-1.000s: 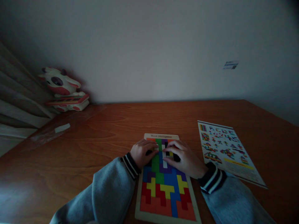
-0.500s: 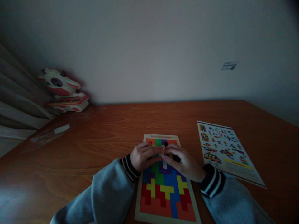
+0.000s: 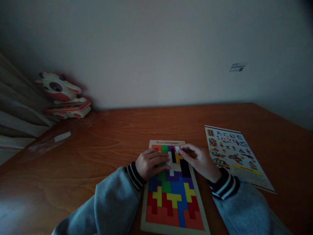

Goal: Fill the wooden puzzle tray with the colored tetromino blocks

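A wooden block-puzzle board (image 3: 174,230) lies on the table in front of me, filled with coloured pieces. My left hand (image 3: 152,163) rests over its upper left part, fingers stretched out, their tips at a long white puzzle piece (image 3: 171,169). Over the upper right corner, my right hand (image 3: 199,160) has thumb and forefinger close together at a small white puzzle piece (image 3: 177,148). It seems pinched, though the fingertips partly cover it. Dark patches show beside the yellow piece (image 3: 178,158); whether they are black pieces or gaps I cannot tell.
A printed sheet of colourful block figures (image 3: 236,153) lies right of the board. At the back left stands a cow-shaped toy keyboard (image 3: 66,98) near a curtain (image 3: 14,111). Clear plastic with a white label (image 3: 62,136) lies at the left edge. A wall rises behind the table.
My right hand has moved away from my left hand, up and right to the board's upper right corner. The left hand stays nearly in place, with the long white piece now more exposed.
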The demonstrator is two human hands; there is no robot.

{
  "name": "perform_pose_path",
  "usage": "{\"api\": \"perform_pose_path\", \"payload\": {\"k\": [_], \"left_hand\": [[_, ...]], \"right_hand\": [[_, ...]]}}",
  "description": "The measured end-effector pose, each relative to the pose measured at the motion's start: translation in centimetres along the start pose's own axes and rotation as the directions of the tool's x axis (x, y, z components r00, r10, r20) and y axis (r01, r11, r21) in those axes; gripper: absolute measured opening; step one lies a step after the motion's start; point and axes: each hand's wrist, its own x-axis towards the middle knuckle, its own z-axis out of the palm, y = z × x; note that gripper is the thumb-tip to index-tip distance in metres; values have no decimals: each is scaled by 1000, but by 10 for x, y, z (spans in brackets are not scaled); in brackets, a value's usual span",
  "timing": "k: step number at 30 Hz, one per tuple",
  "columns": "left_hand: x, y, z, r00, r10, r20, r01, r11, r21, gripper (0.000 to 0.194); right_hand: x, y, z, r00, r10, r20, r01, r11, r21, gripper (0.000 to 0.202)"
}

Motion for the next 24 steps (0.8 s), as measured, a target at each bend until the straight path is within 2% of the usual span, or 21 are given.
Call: {"api": "perform_pose_path", "payload": {"k": [4,8,12,16,24], "left_hand": [[0,-1,1,999,34,24,-34,999,-5,21],[-1,-2,2,999,39,26,-39,999,-4,23],[-1,-1,2,998,42,48,-42,999,1,22],[-1,-1,3,997,47,65,-48,999,13,23],[-2,-2,4,995,41,88,-44,999,32,25]], "right_hand": [[0,0,0,997,-71,44,75,994,-85,17],[-1,1,-4,977,-176,120,191,974,-123,30],[-2,2,-6,975,-151,161,170,979,-112,28],[-2,-1,-6,969,-117,216,139,986,-90,17],[-3,-8,-5,922,-202,331,246,964,-97,18]]}}
